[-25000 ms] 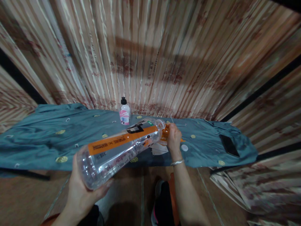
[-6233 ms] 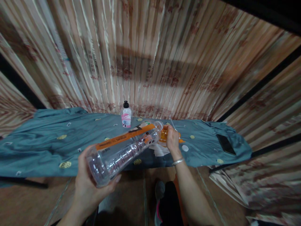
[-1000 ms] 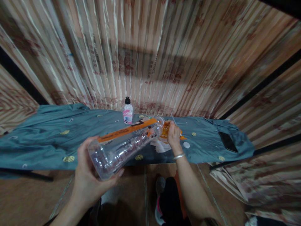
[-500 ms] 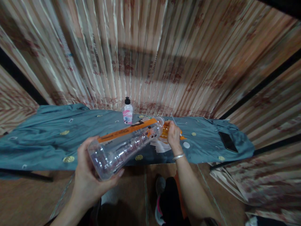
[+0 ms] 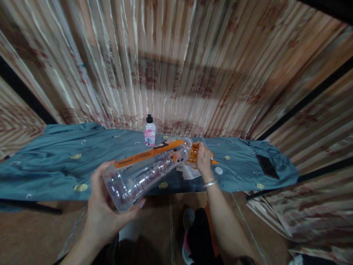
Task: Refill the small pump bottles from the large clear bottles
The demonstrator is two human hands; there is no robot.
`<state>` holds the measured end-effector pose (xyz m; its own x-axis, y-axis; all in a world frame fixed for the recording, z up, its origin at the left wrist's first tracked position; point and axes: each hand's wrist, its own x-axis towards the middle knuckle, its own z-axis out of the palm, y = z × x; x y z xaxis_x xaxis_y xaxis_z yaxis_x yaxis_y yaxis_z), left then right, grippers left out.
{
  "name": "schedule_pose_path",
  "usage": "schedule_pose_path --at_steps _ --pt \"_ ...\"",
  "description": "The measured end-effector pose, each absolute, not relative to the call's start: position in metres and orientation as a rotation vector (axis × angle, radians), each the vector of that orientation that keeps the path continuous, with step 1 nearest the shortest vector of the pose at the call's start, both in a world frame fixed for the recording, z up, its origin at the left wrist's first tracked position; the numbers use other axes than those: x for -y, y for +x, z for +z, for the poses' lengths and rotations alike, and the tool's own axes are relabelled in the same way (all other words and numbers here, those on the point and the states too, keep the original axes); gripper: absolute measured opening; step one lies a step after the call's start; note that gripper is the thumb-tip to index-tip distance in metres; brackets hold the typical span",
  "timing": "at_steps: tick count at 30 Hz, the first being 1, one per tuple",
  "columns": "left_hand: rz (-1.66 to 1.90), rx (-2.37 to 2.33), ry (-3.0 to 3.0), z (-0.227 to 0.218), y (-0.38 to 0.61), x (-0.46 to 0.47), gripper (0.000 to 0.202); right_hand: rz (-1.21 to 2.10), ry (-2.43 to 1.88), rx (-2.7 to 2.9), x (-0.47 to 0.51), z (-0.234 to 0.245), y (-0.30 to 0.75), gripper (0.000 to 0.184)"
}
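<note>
My left hand (image 5: pixel 106 217) grips the base of a large clear plastic bottle (image 5: pixel 146 167) with an orange label, tilted so that its neck points away toward the table. My right hand (image 5: pixel 203 162) is closed at the bottle's mouth, around a thin pale stick (image 5: pixel 203 140) that pokes up above the fingers. An orange piece (image 5: pixel 194 151) shows between the bottle's neck and that hand. A silver bracelet (image 5: pixel 209 183) circles my right wrist. Under the hand lies white and orange paper (image 5: pixel 187 171) on the teal cloth.
A table covered with teal cloth (image 5: pixel 55 165) spans the view. A small bottle with a pink label and black cap (image 5: pixel 149 131) stands at the back. A black phone (image 5: pixel 266 166) lies at the right end. A striped curtain (image 5: pixel 179 62) hangs behind.
Almost nothing differs over the last second; both hands keep their hold and the bottle stays tilted. Compared with 25 s ago, the bottle's base sits slightly higher and closer in.
</note>
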<state>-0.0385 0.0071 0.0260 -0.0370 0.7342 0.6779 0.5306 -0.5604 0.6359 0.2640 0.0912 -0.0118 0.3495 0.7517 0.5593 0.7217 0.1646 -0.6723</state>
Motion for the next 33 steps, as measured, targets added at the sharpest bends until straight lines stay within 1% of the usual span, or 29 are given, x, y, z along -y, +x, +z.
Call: schedule_pose_path --at_steps 10,16,22,30,33 --pt "1.626 -1.364 2.038 0.026 -0.0388 -0.0068 0.094 0.061 -1.563 1.4 -0.0893 -0.0104 0.2637 0.061" --pt "1.626 -1.387 2.053 0.0265 -0.039 -0.0075 0.095 0.05 -1.556 1.348 -0.0906 -0.0092 0.263 0.064" --pt "1.633 -1.366 2.044 0.0269 -0.0377 -0.0071 0.095 0.061 -1.568 1.355 -0.0912 -0.0089 0.2631 0.06" --pt "1.63 -1.359 2.065 0.0273 -0.0373 -0.0079 0.094 0.036 -1.591 1.364 -0.0938 -0.0123 0.2658 0.063" --pt "1.628 -1.376 2.074 0.0269 -0.0374 -0.0078 0.094 -0.025 -1.588 1.371 -0.0948 -0.0161 0.2667 0.062"
